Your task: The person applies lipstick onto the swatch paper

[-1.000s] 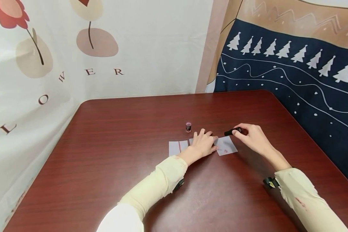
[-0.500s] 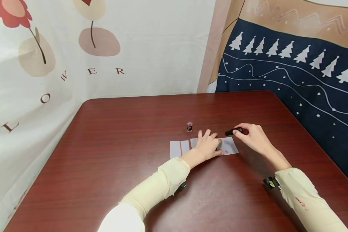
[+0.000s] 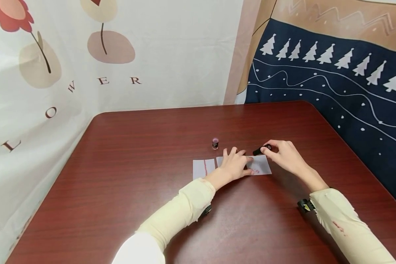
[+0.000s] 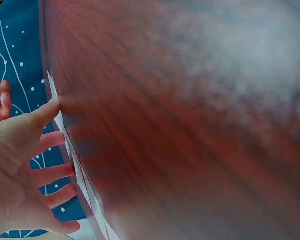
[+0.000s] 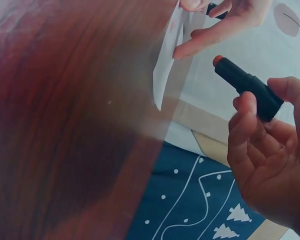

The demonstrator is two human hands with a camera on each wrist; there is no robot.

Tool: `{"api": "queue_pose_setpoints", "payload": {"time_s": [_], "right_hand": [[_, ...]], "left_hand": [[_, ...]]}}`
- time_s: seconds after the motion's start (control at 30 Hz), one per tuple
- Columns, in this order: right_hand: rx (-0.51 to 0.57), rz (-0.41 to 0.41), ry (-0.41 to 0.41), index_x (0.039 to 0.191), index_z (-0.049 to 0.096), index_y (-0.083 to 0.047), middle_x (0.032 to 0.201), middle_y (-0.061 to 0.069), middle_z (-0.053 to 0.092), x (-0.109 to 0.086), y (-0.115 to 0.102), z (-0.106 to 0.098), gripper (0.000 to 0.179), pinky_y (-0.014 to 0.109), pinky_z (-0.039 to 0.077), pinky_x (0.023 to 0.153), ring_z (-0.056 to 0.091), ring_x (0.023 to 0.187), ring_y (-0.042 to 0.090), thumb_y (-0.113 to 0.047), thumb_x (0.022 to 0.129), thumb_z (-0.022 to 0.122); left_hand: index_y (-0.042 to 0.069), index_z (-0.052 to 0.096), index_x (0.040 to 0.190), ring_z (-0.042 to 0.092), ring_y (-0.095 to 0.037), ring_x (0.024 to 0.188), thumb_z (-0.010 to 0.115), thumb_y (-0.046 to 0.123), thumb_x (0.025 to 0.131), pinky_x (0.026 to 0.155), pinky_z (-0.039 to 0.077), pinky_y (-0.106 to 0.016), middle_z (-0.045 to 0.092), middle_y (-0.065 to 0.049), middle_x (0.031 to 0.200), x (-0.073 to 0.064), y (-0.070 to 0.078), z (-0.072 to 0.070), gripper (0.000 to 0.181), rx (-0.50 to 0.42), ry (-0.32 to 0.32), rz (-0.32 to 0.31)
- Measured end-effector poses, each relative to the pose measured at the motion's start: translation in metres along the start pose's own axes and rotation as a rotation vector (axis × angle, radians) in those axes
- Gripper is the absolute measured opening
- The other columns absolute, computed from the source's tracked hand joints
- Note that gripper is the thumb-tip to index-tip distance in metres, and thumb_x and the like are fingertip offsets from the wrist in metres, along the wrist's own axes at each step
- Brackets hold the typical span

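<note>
The left hand, fingers spread, is touching the paper; the right hand is pinching a lipstick near the paper's far edge. A small container is standing farther left.

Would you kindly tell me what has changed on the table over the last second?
The left hand has shifted slightly right, and the rightmost paper, partly beneath it, has turned to lie straighter. The right hand has brought the lipstick slightly left. Its grip, the small jar and the leftmost paper stayed as they were.
</note>
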State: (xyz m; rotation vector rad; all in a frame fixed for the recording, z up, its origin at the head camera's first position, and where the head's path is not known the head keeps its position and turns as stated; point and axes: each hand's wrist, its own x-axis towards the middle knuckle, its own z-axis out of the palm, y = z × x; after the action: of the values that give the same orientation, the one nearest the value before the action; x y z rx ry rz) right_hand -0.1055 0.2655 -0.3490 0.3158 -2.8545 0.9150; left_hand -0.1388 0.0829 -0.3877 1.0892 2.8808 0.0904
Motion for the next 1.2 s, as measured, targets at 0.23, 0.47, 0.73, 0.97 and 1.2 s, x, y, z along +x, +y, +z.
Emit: {"api": "queue_pose_setpoints", "payload": {"time_s": [0.23, 0.47, 0.73, 0.97, 1.2], "right_hand": [[0.031, 0.061, -0.061, 0.096, 0.063, -0.002, 0.069, 0.008, 0.064, 0.002, -0.003, 0.000, 0.029, 0.027, 0.047, 0.052, 0.061, 0.059, 0.023, -0.030, 0.095, 0.054], [0.010, 0.059, -0.052, 0.093, 0.063, -0.002, 0.067, 0.008, 0.063, 0.004, 0.002, 0.001, 0.022, 0.027, 0.048, 0.050, 0.060, 0.057, 0.022, -0.024, 0.093, 0.058], [-0.079, -0.030, -0.025, 0.096, 0.065, -0.002, 0.076, 0.007, 0.064, 0.009, 0.008, 0.001, 0.018, 0.030, 0.046, 0.051, 0.055, 0.052, 0.015, -0.018, 0.090, 0.060], [-0.164, -0.092, -0.002, 0.091, 0.066, -0.001, 0.074, 0.005, 0.065, 0.014, 0.012, 0.006, 0.015, 0.030, 0.043, 0.055, 0.052, 0.058, 0.013, -0.015, 0.087, 0.061], [-0.164, -0.097, -0.005, 0.091, 0.066, 0.000, 0.073, 0.006, 0.064, 0.016, 0.013, 0.008, 0.014, 0.030, 0.042, 0.054, 0.051, 0.057, 0.013, -0.013, 0.087, 0.062]], "left_hand": [[0.039, 0.058, 0.126, 0.037, -0.027, 0.119, 0.061, 0.054, 0.082, 0.098, 0.023, -0.057, 0.047, 0.000, 0.136, 0.002, 0.002, 0.000, 0.046, -0.026, -0.002, -0.039], [0.038, 0.058, 0.127, 0.038, -0.028, 0.119, 0.062, 0.058, 0.079, 0.100, 0.018, -0.062, 0.048, -0.001, 0.136, 0.002, 0.002, 0.001, 0.051, -0.035, -0.009, -0.090], [0.038, 0.058, 0.126, 0.033, -0.025, 0.123, 0.063, 0.060, 0.077, 0.100, 0.017, -0.063, 0.049, -0.001, 0.133, 0.005, -0.001, 0.002, 0.054, -0.042, 0.004, -0.108], [0.038, 0.057, 0.127, 0.027, -0.025, 0.127, 0.063, 0.060, 0.077, 0.101, 0.015, -0.063, 0.045, -0.003, 0.137, 0.003, 0.000, -0.001, 0.055, -0.053, -0.008, -0.127], [0.039, 0.057, 0.127, 0.028, -0.024, 0.127, 0.063, 0.061, 0.077, 0.101, 0.014, -0.062, 0.048, -0.001, 0.133, 0.003, 0.000, -0.001, 0.055, -0.044, 0.000, -0.125]]}}
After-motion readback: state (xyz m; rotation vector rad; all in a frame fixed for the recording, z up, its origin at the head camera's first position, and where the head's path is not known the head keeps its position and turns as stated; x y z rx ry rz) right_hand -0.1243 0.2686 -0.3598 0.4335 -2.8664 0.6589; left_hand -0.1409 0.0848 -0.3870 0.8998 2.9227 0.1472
